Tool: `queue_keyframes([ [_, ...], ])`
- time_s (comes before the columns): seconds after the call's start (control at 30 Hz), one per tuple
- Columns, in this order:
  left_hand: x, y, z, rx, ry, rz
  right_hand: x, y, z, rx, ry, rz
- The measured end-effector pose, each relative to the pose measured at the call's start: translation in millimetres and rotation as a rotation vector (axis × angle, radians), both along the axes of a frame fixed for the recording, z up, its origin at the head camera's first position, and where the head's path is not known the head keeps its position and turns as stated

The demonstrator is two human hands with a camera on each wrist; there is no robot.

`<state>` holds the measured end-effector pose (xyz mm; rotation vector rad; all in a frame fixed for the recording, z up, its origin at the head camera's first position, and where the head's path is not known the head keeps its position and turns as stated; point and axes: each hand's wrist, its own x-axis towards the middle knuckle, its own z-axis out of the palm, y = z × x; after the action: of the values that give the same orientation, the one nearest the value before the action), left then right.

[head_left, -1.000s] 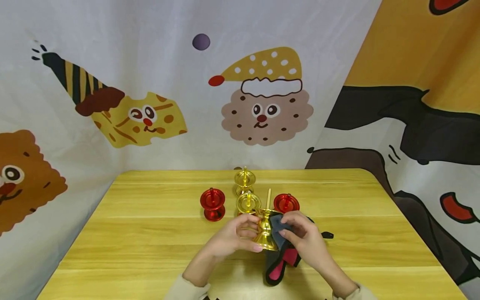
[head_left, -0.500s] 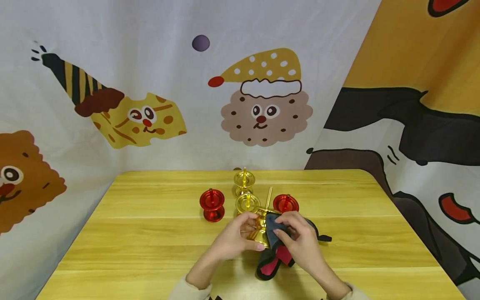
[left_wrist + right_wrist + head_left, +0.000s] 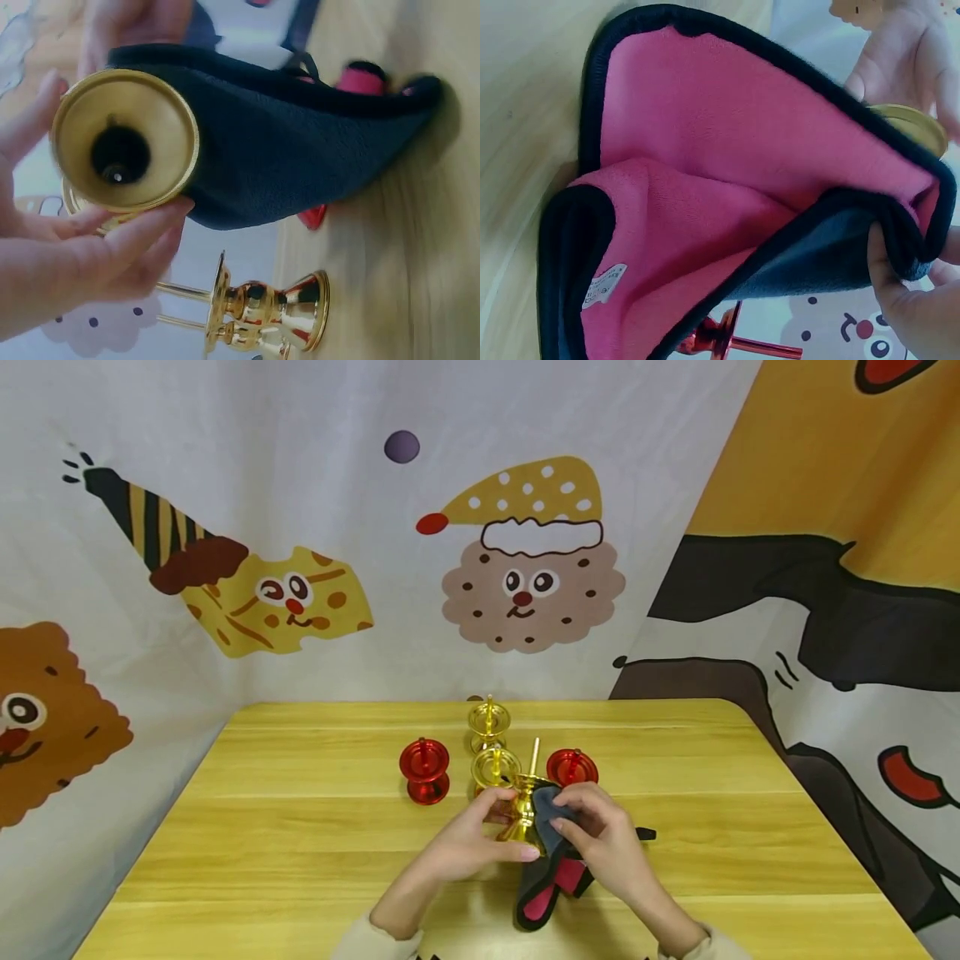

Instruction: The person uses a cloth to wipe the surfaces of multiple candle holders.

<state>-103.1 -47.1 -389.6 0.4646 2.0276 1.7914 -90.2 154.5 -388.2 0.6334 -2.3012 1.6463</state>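
My left hand (image 3: pixel 467 842) grips a gold candle holder (image 3: pixel 522 820) by its stem and base. It is lifted near the front of the table, its spike pointing up. In the left wrist view the hollow underside of the candle holder (image 3: pixel 169 124) faces the camera. My right hand (image 3: pixel 609 833) pinches a folded cleaning cloth (image 3: pixel 551 818), grey-blue on one face and pink on the other, with black edging. The cloth lies against the right side of the holder and hangs down below it. In the right wrist view the pink face of the cloth (image 3: pixel 705 105) spreads wide.
Two gold candle holders stand behind my hands, one farther back (image 3: pixel 489 720) and one nearer (image 3: pixel 495 766). A red candle holder (image 3: pixel 425 770) stands to their left, another red candle holder (image 3: pixel 572 766) to their right. A printed cartoon curtain (image 3: pixel 337 668) hangs behind the wooden table (image 3: pixel 262 843).
Both hands have shifted slightly left with the candle holder and cloth. The holder tilted right and came back more upright. The cloth's hanging end swung left.
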Motion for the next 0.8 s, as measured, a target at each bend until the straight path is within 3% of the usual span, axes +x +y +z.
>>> queue_keyframes([
  [0.07,0.1,2.4,-0.8,-0.058,0.045,0.032,0.0,-0.5,-1.6,0.007,0.014,0.002],
  [0.13,-0.6,1.7,-2.0,-0.057,0.050,0.038,-0.4,-0.1,-3.3,0.004,0.017,0.001],
  [0.23,-2.3,-3.4,-4.5,0.044,-0.017,-0.003,-1.4,2.7,-5.8,-0.018,-0.001,0.007],
  [0.37,-4.4,-11.4,-7.5,0.252,-0.150,-0.091,-2.9,7.6,-7.8,-0.057,-0.061,0.044],
  [0.47,-4.6,-13.0,-7.7,0.304,-0.185,-0.109,-3.3,9.2,-7.8,-0.069,-0.135,0.053],
  [0.53,-3.5,-11.0,-6.7,0.260,-0.160,-0.078,-2.9,8.6,-7.5,-0.060,-0.169,0.032],
  [0.6,-1.5,-6.5,-5.4,0.154,-0.078,-0.029,-2.0,6.3,-6.6,-0.032,-0.160,0.002],
  [0.73,2.2,4.4,-3.7,-0.076,0.083,0.061,0.6,-1.1,-3.8,0.080,-0.025,-0.033],
  [0.8,2.8,6.7,-3.5,-0.115,0.112,0.067,1.1,-3.8,-2.6,0.124,0.058,-0.032],
])
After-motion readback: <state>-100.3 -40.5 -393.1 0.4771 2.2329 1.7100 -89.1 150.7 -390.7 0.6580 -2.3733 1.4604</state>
